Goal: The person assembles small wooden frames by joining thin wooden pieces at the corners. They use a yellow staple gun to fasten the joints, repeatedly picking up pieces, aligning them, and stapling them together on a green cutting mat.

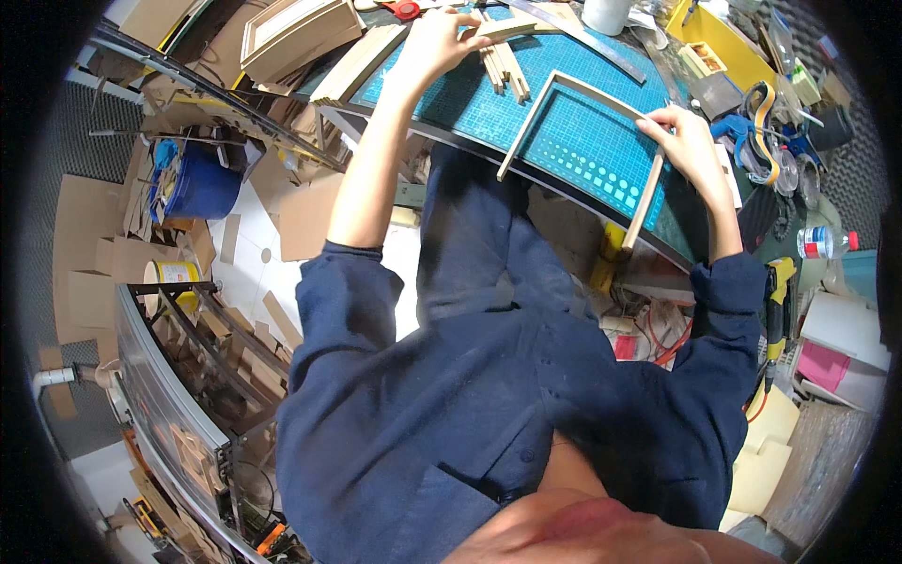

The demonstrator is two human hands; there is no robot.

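My left hand (438, 45) is closed on the end of a wooden strip (508, 27) at the far side of the workbench. Several more wooden strips (505, 70) lie together just below it. My right hand (693, 143) grips one corner of a three-sided wooden frame (597, 92). One leg of this frame points toward me on the left, and the other leg comes down from beneath my right hand. Under the frame lies a green cutting mat (564, 132) with pale printed shapes. A metal ruler (601, 49) rests on the mat beyond the frame.
Wooden boards (362, 64) and an open wooden box (299, 38) stand at the left. Blue-handled clamps (742, 132), a bottle with a red cap (827, 242) and a yellow drill (778, 305) crowd the right side. A blue bin (205, 183) stands at left among cardboard.
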